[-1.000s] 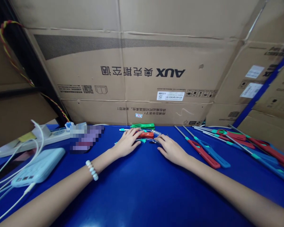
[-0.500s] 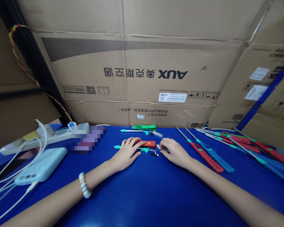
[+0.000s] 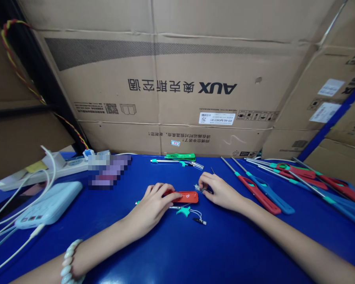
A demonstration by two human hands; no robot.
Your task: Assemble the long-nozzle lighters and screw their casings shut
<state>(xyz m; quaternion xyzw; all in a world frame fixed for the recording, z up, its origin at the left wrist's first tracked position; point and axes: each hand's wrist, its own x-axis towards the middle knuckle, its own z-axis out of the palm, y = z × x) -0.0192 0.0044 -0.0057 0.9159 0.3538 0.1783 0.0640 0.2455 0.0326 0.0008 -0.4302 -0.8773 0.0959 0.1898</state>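
Sliding back toward the person since half a second ago, both hands have brought the work nearer across the blue desk (image 3: 177,252), away from the big cardboard box (image 3: 165,86). The left hand (image 3: 154,203) grips the one red casing (image 3: 185,196), fingers laid over its near end and thumb along its side; the casing rests flat on the desk between the two hands. The right hand (image 3: 221,191) pinches a small clear part (image 3: 201,189) between thumb and fingertips, just beside the casing's far end. One teal trigger piece (image 3: 184,212) lies just in front of the casing, now clear of the hands, trailing a thin white wire (image 3: 197,215). One green lighter (image 3: 180,157) has stayed at the back by the box. To the right lie the long lighters: one red (image 3: 256,191) and one blue (image 3: 269,192) nearest, then a crossed heap I cannot count exactly. On the left sit one power bank (image 3: 50,203) and one power strip (image 3: 41,171).
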